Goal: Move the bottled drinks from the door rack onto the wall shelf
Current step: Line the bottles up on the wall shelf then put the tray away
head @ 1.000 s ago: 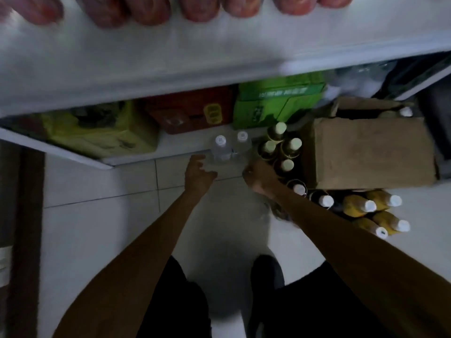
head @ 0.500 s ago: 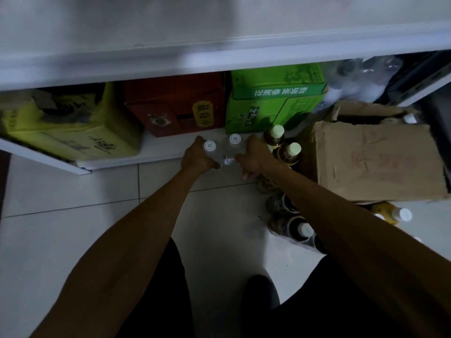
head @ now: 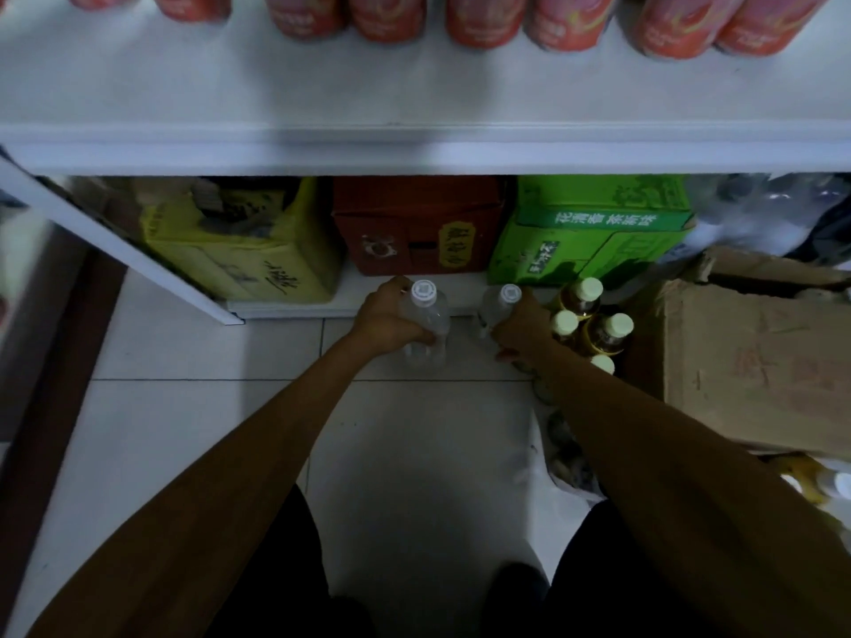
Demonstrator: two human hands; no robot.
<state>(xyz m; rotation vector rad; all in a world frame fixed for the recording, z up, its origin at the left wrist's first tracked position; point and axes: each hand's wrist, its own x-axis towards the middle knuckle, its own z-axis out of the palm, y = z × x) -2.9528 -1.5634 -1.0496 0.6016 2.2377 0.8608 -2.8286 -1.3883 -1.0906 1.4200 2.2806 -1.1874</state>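
At ten o'clock from my left hand, a yellow box sits on the low shelf, with a red box beside it at twelve. My left hand is down near the floor, its fingers curled round the body of a clear bottle. That bottle is colourless, see-through plastic and stands upright. It has a white screw cap with a small square mark printed on top. I cannot tell whether its base touches the tiles.

Just beside it at three o'clock is a second clear bottle of the same kind, with the same white cap and faint pale body. My right hand grips it from the right side, fingers wrapped round its lower half. Both bottles are in front of the low shelf's edge, below the boxes.

A green box with white lettering lies at twelve o'clock from my right hand. At three o'clock from that hand, a cluster of amber drink bottles with pale caps stands close together on the floor. Further right is a worn cardboard box.

Across the top runs the white wall shelf, with a row of red-labelled drinks along its far side.
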